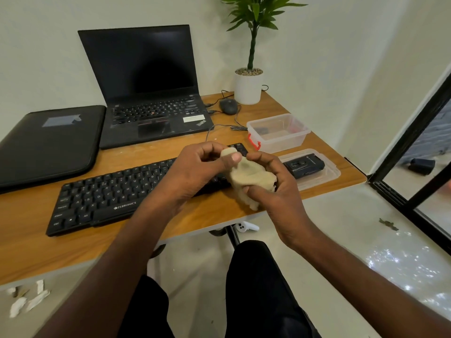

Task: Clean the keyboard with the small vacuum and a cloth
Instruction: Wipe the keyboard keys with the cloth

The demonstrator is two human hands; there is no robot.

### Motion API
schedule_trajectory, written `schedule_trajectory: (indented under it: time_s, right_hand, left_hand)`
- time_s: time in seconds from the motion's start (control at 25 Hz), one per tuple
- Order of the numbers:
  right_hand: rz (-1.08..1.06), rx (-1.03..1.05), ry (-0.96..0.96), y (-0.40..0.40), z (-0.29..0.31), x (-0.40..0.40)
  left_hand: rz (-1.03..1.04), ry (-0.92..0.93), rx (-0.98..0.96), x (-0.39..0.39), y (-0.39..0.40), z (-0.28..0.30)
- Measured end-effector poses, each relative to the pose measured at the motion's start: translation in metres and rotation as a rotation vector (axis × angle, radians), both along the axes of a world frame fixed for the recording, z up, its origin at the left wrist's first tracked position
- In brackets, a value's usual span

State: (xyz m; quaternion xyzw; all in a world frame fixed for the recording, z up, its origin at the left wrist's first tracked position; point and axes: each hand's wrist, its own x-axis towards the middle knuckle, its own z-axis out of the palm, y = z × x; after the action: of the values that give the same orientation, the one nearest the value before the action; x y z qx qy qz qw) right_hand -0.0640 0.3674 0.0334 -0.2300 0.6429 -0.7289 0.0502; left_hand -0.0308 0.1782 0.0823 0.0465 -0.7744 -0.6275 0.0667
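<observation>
I can read "ZEBRONICS" in white on the front edge of the black keyboard (127, 191), just below the space bar, and white letters on its keys, such as Z, X, C, V, B, N and M along the bottom row. The open laptop (151, 93) carries "ThinkPad" on its palm rest. The writing on the small black vacuum (306, 165) is too small for me to read.

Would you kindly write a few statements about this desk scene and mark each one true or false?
1. Both hands hold the beige cloth. True.
2. The laptop screen shows a bright document. False: it is dark.
3. The small vacuum lies on a clear lid, in neither hand. True.
4. The mouse sits left of the laptop. False: it is to its right, by the plant pot.
</observation>
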Motion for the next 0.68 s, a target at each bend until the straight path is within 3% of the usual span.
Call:
schedule_trajectory:
  time_s: [0.12, 0.32, 0.4, 0.56, 0.68]
  right_hand:
    - [-0.075, -0.005, 0.05, -0.0005, -0.0005, -0.0009]
    - [-0.094, 0.024, 0.113, 0.0002, 0.0002, 0.0014]
    - [-0.132, 0.089, 0.188, -0.0001, -0.0016, 0.0014]
    - [-0.303, 0.152, 0.274, 0.0013, -0.001, -0.002]
    - [-0.3, 0.043, 0.173, 0.0044, 0.0062, -0.0017]
  left_hand:
    - [0.067, 0.008, 0.042, -0.0023, -0.0046, -0.0025]
    - [0.122, -0.071, 0.402, -0.0054, -0.0003, -0.0007]
    - [0.147, -0.067, 0.444, -0.0067, 0.0007, 0.0008]
    - [0.038, -0.021, 0.323, -0.0049, -0.0052, 0.0029]
    - [-0.093, -0.033, 0.068, -0.0021, -0.0042, 0.0027]
